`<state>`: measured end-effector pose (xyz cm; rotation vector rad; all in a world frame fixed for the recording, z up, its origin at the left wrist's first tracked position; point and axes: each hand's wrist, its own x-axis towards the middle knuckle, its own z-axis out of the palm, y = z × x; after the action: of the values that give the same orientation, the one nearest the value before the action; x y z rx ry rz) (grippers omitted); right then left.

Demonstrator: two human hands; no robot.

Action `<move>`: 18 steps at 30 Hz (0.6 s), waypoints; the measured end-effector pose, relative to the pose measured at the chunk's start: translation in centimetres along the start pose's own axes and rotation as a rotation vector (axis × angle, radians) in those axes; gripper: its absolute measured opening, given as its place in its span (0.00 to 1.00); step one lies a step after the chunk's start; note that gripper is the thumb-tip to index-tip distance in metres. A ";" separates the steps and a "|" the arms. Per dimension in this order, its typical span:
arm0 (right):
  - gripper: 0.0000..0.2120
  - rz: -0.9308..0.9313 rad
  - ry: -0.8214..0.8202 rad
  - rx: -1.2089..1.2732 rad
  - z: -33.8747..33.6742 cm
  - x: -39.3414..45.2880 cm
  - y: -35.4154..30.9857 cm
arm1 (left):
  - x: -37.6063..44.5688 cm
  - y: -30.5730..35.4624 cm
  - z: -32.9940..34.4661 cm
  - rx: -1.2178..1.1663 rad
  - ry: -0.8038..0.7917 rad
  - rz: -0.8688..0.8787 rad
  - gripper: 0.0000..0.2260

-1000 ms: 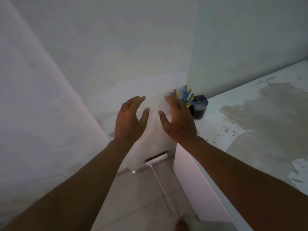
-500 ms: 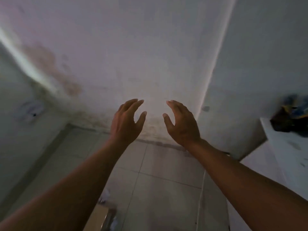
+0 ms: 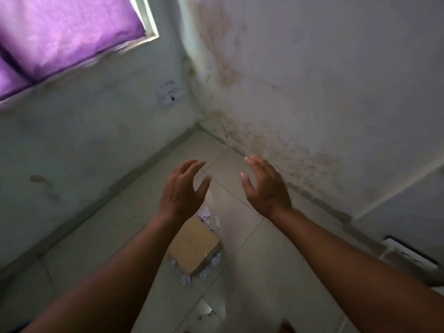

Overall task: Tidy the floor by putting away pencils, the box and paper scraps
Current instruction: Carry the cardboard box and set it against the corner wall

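Pale floor tiles [image 3: 276,267] run into a corner where two stained walls meet, with a purple curtain [image 3: 60,34] over a window on the left wall and a small paper note [image 3: 171,93] stuck below it. On the floor sits a brown cardboard box [image 3: 193,248], partly hidden by the left forearm, and white paper scraps [image 3: 208,216] lie touching its far end and scattered round its near corner. No pencils can be made out on the floor.

Both hands are held out in the air above the tiles, empty. The left hand [image 3: 182,191] has its fingers [image 3: 192,165] spread and slightly curled; the right hand [image 3: 266,186] mirrors it, fingers [image 3: 255,163] apart, palms facing each other with a gap between them. Neither touches anything.

The step in hand looks to be reaching down for the box and the scraps around it. To do it well, the person would likely lower both hands to either side of the box and grip its long edges squarely, since it seems light and could tip if lifted by one corner. The scraps are small and loose, so gathering them into a pile first, or sweeping them together with a cupped palm, should save chasing single pieces. Lifting the box carelessly may scatter the ones resting against it.
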<state>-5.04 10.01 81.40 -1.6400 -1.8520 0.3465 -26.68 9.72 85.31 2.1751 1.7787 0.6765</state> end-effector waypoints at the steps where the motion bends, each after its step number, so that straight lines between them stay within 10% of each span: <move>1: 0.22 0.012 -0.016 0.008 1.4 -0.2 -1.0 | -0.5 -1.8 -0.5 0.001 -0.008 -0.019 0.21; 18: 0.24 0.584 0.000 0.087 18.6 -5.4 -9.5 | -1.2 -22.3 -0.6 -0.026 -0.347 -0.019 0.23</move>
<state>-23.71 6.91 71.15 -2.0912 -1.3010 0.6584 -46.20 13.47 75.10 2.1008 1.5973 0.2918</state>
